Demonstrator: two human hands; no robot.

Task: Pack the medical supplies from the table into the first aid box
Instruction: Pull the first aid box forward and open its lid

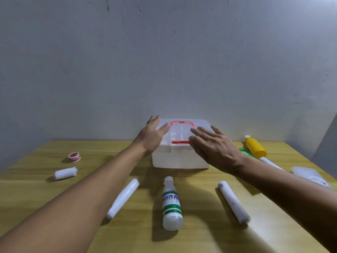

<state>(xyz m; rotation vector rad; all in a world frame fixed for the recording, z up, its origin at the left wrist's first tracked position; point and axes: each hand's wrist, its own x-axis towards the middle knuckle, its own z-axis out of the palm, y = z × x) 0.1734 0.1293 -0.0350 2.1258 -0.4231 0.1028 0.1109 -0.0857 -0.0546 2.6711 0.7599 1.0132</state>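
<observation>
A translucent white first aid box [179, 159] with a red handle and red front latch stands shut at the table's far middle. My left hand [152, 136] hovers at its left top corner, fingers spread. My right hand [213, 147] hovers over its right front, fingers apart, near the latch. Neither hand holds anything. In front of the box lies a clear bottle [171, 205] with green bands. White bandage rolls lie at left [65, 173], centre-left [123, 198] and centre-right [234, 202]. A red-printed tape roll [74, 157] sits far left.
A yellow bottle [255, 147] lies at the far right beside a green packet [245, 153], a white tube [269, 162] and a white pouch [310, 176]. The wooden table [200, 238] meets a grey wall close behind the box.
</observation>
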